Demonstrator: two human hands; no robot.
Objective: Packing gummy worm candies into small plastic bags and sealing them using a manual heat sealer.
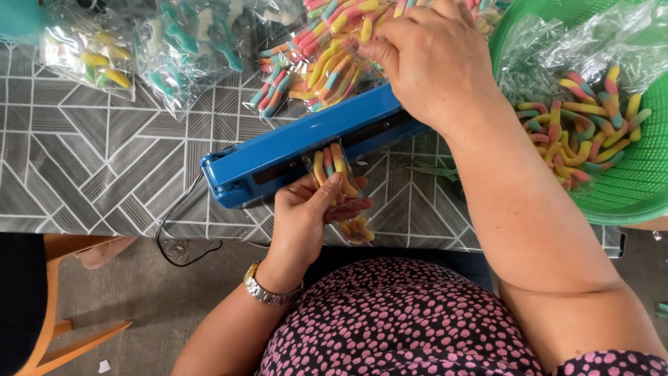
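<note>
Pressing the blue heat sealer [306, 143] bar down with the right hand [435, 63] flat, left hand [309, 209] grip pinching the small bag of gummy worms [341, 191] taut, mouth straight just beyond the fingers.

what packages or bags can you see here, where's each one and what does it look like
small clear bag: held by the left hand at the blue sealer; striped sour worms inside
clear bags: behind the sealer, under the right hand; same worms
clear bags: top left on the table; teal and white gummies
clear bag: far left; yellow-green gummies
open clear bag: in the green basket, right; loose worms
</note>
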